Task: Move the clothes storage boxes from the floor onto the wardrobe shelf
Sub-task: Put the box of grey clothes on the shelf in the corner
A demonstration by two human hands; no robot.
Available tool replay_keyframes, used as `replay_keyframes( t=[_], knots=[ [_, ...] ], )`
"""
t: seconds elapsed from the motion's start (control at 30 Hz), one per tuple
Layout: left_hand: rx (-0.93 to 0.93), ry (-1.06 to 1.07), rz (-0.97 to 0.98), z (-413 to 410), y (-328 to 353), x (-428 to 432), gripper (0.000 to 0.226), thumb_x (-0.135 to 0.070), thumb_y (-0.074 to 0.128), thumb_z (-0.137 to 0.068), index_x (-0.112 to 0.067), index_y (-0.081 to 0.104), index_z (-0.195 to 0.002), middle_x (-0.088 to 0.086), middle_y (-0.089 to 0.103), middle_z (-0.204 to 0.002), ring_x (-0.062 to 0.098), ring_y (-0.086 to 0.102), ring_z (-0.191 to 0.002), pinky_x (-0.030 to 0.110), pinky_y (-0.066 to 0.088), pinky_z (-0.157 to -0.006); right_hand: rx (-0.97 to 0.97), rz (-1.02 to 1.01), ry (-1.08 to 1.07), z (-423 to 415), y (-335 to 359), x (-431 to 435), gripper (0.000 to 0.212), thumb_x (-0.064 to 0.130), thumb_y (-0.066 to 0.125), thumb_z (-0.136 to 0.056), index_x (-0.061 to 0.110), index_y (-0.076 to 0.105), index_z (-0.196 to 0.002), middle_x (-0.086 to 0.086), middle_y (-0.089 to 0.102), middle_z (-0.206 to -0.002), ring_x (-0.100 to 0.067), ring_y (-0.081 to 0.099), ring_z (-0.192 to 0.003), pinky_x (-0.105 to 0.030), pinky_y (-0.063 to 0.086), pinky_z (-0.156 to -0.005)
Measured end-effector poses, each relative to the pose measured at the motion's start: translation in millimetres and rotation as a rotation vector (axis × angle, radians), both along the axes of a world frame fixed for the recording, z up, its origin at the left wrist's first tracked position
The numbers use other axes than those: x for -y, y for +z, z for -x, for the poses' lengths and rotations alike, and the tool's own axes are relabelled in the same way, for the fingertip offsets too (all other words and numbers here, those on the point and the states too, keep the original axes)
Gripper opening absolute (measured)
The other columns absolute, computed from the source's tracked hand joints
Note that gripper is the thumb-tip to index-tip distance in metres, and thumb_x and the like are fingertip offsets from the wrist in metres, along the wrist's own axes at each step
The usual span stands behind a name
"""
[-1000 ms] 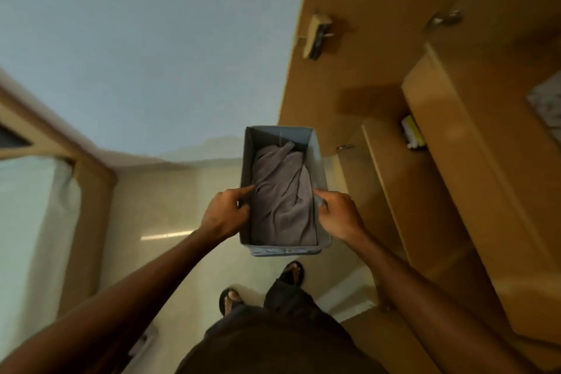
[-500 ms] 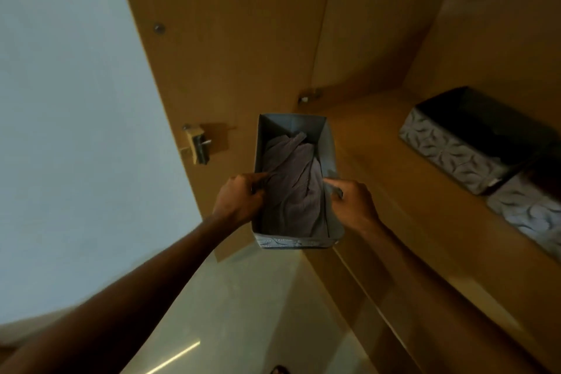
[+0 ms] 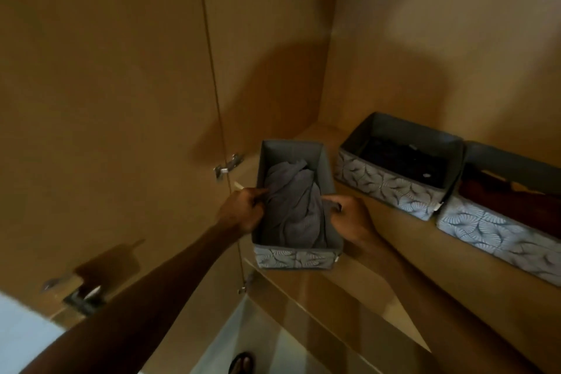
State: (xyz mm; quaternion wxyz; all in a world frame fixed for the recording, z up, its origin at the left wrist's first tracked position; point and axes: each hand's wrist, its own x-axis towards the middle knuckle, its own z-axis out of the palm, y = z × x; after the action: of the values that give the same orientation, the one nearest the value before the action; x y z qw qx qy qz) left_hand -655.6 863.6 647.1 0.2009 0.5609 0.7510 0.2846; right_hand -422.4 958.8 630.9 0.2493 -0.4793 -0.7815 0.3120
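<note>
Once raised off the floor, now at wardrobe shelf.
Storage box pinched by left grip, right grip; set-down next.

Your forearms, at 7 and 5 o'clock, are bare; you wear a dark sandal at 6 o'clock.

Both bare arms stretched toward 12 o'clock, left grip at 9 o'clock of the box, right grip at 3 o'clock, fingers curled, each pinching a side wall
</note>
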Motion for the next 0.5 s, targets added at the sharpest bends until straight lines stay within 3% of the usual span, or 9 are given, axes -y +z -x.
replay_keyframes(
  t=[0.07, 0.2, 0.3, 0.37, 0.43, 0.5],
  knots=[
    [-0.048, -0.03, 0.03, 11.7, 2.8, -32.1, 0.047, -0.028, 0.046, -0.09, -0.039, 0.053, -0.135, 0.007, 0.071, -0.115, 0.028, 0.068, -0.095, 0.038, 0.056, -0.084, -0.002, 0.014, -0.078, 14.6, -0.7, -18.6, 0.04, -0.002, 0.05, -0.087, 0.018, 0.071, -0.115, -0.006, 0.068, -0.122, -0.026, 0.062, -0.114, -0.038, 0.051, -0.098],
    [-0.012, -0.214, 0.051, 31.1, 5.4, -88.7, 0.061, -0.035, 0.059, -0.089, -0.031, 0.037, -0.146, 0.009, 0.062, -0.131, 0.032, 0.059, -0.116, 0.037, 0.049, -0.095, 0.016, 0.042, -0.229, 39.2, 4.0, -51.6, 0.033, -0.001, 0.052, -0.088, 0.013, 0.073, -0.109, -0.01, 0.07, -0.119, -0.029, 0.063, -0.111, -0.036, 0.049, -0.098],
    [0.201, -0.416, 0.065, 46.0, 9.9, -118.8, 0.065, -0.038, 0.074, -0.082, -0.035, 0.042, -0.138, -0.012, 0.045, -0.14, 0.015, 0.044, -0.133, 0.02, 0.039, -0.101, -0.011, 0.035, -0.359, 58.5, 4.7, -87.0, 0.027, 0.002, 0.053, -0.087, 0.011, 0.076, -0.096, -0.012, 0.074, -0.105, -0.03, 0.067, -0.1, -0.038, 0.053, -0.089],
    [0.139, -0.547, 0.136, 58.8, 7.9, -129.9, 0.084, -0.035, 0.081, -0.075, -0.026, 0.036, -0.146, -0.016, 0.033, -0.141, 0.006, 0.035, -0.13, 0.012, 0.034, -0.101, -0.007, 0.023, -0.409, 69.5, 7.0, -105.9, 0.024, 0.003, 0.053, -0.086, 0.008, 0.076, -0.09, -0.014, 0.074, -0.098, -0.031, 0.068, -0.094, -0.036, 0.053, -0.084],
    [0.074, -0.508, 0.146, 73.1, 2.2, -144.3, 0.086, -0.033, 0.082, -0.075, -0.022, 0.037, -0.147, -0.015, 0.034, -0.137, 0.007, 0.035, -0.13, 0.018, 0.036, -0.102, -0.01, -0.019, -0.426, 80.7, 9.6, -119.3, 0.021, 0.004, 0.056, -0.086, 0.006, 0.077, -0.088, -0.016, 0.075, -0.094, -0.03, 0.068, -0.088, -0.035, 0.053, -0.078],
    [0.11, -0.384, 0.034, 81.3, -3.2, -157.8, 0.072, -0.026, 0.078, -0.081, -0.018, 0.043, -0.143, -0.013, 0.04, -0.131, 0.009, 0.043, -0.127, 0.018, 0.039, -0.094, -0.048, -0.054, -0.407, 88.8, 12.6, -124.6, 0.015, 0.01, 0.062, -0.087, 0.01, 0.077, -0.087, -0.012, 0.075, -0.089, -0.024, 0.068, -0.081, -0.032, 0.051, -0.074]
  ],
)
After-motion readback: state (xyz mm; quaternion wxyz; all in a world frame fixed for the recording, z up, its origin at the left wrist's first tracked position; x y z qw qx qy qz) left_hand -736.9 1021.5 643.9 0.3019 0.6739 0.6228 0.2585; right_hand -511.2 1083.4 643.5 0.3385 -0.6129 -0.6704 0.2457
